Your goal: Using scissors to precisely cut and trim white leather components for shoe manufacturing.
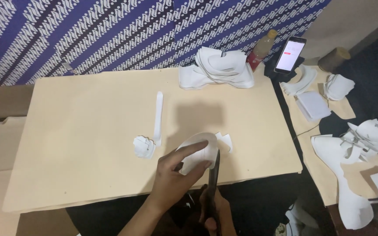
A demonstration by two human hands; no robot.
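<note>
My left hand (176,175) grips a curved white cut-out piece (200,150) near the front edge of a cream board (88,131), thumb on top of it. Just right of it, my right hand (215,209) holds dark scissors (214,172) whose blades run up along the piece's right edge. A small white offcut (225,140) lies just beyond the piece. To the left sit a little stack of small white pieces (144,147) and a long narrow white strip (158,114).
A pile of white cut pieces (217,70) sits at the board's far edge, with a bottle (262,47) and a lit phone (290,54) beside it. More white pieces (355,144) and cream sheets lie at the right. Patterned blue cloth hangs behind.
</note>
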